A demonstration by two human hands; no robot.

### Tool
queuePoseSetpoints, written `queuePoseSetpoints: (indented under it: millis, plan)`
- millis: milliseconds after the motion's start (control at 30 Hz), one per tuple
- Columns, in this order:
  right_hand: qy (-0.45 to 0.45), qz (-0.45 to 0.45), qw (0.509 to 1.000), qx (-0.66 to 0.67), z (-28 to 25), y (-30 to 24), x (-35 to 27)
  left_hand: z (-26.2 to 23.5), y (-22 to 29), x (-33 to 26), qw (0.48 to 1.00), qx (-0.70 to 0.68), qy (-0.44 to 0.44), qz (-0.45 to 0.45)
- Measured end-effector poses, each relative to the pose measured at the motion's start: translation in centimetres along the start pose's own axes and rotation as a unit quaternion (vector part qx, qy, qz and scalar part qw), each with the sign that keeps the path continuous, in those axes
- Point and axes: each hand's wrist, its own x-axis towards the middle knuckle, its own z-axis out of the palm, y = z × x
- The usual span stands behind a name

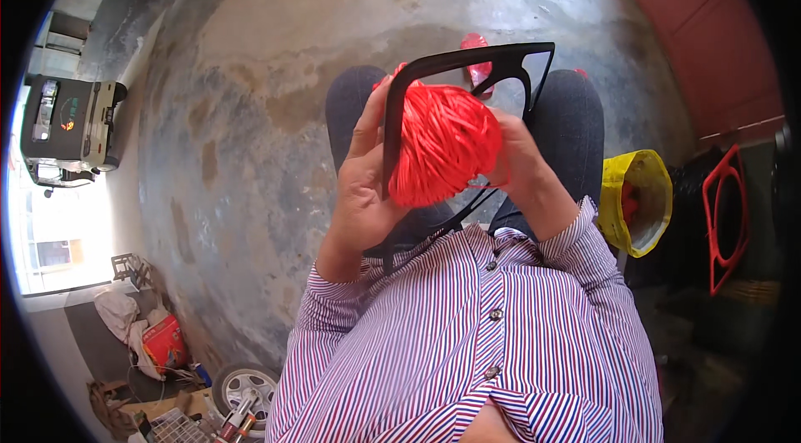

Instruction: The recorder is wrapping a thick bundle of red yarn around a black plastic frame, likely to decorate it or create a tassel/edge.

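A thick bundle of shiny red plastic cord (446, 143) sits above my lap, inside a black angular frame (467, 57) with a curved inner piece. On the left, my left hand (364, 184) is closed around the bundle's side, with the frame's left bar passing between the palm and the cord. From the other side my right hand (521, 161) holds the bundle's right edge; most of its fingers are hidden behind the cord. The frame's lower part reaches down to my striped shirt and thighs.
To the right stands an open yellow sack (613, 205) with something red inside, beside a red frame (727, 222). Beyond my knees a red slipper (476, 66) lies on the concrete floor (225, 134). At lower left are a wheel (244, 389) and a red bag (165, 344); a vehicle (65, 126) stands outside.
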Motion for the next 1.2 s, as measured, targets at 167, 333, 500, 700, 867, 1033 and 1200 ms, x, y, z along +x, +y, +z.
queuePoseSetpoints:
  millis: [167,333,500,700,867,1033,1200]
  plan:
    - [-0.193,-0.076,0.977,-0.043,-0.2,1.8,1.5,1.2,0.5,-0.1,0.991,-0.128,0.017,-0.046]
    - [-0.016,-0.032,0.995,0.09,0.2,1.0,1.8,0.6,-0.3,-0.6,0.995,-0.091,0.016,-0.034]
    - [0.119,-0.076,0.984,-0.106,-3.5,0.5,0.9,-0.2,-0.1,-0.4,0.999,0.026,0.019,0.017]
    - [0.001,-0.102,0.958,-0.267,-1.7,-2.8,-4.5,-1.0,-2.3,-1.3,0.988,-0.119,0.065,-0.075]
    - [-0.178,-0.122,0.958,-0.189,2.5,-2.7,-6.5,-1.4,-1.3,-1.9,0.967,-0.161,0.075,-0.183]
    - [-0.276,-0.16,0.942,-0.101,2.2,-2.5,-7.3,-2.0,-2.1,-1.9,0.968,-0.172,0.07,-0.168]
    - [-0.23,-0.153,0.939,-0.207,2.2,-2.8,-8.2,-1.8,-1.6,-1.4,0.966,-0.182,0.044,-0.178]
